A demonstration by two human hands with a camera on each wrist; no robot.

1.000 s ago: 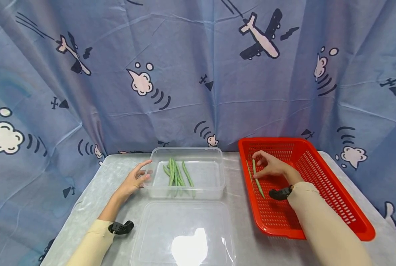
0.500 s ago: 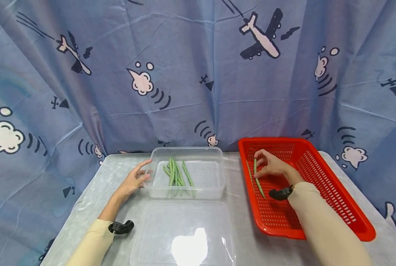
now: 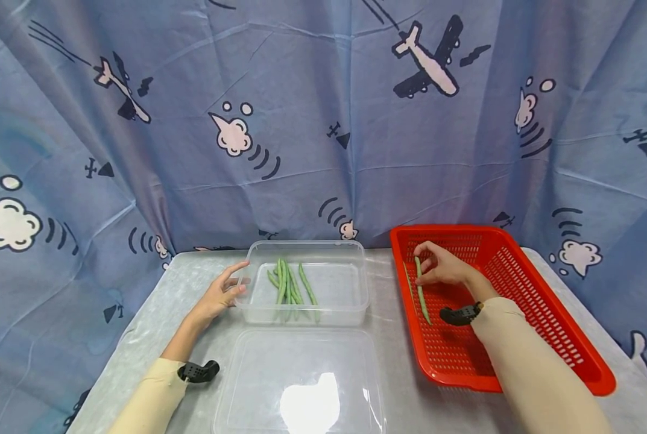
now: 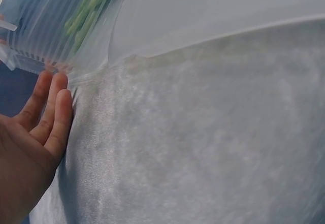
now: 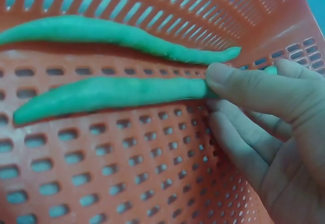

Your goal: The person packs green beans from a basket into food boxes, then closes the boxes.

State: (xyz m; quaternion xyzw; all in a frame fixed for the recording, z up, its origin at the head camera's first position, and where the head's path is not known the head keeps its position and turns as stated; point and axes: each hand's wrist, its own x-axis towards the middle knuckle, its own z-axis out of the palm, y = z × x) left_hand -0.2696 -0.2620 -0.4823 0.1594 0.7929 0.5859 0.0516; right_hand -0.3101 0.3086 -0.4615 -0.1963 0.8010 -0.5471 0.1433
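In the head view my right hand (image 3: 444, 269) is inside the red basket (image 3: 467, 381) and pinches a green bean (image 3: 422, 301) near its far end. The right wrist view shows thumb and fingers on that green bean (image 5: 111, 94), which lies low over the perforated floor. A second green bean (image 5: 101, 32) lies beside it along the basket wall. My left hand (image 3: 214, 296) touches the left end of a clear plastic container (image 3: 336, 282), fingers extended. Several green beans (image 3: 283, 283) lie in that container, toward its left half.
A clear flat lid (image 3: 263, 367) lies on the table in front of the container, with a bright reflection on it. The grey table covering (image 3: 388, 355) shows between lid and basket. A blue patterned curtain (image 3: 301, 150) hangs behind the table.
The right hand's grip on the bean has shifted slightly, and the bean's far end has moved a little to the right. The left hand and the container stay put.
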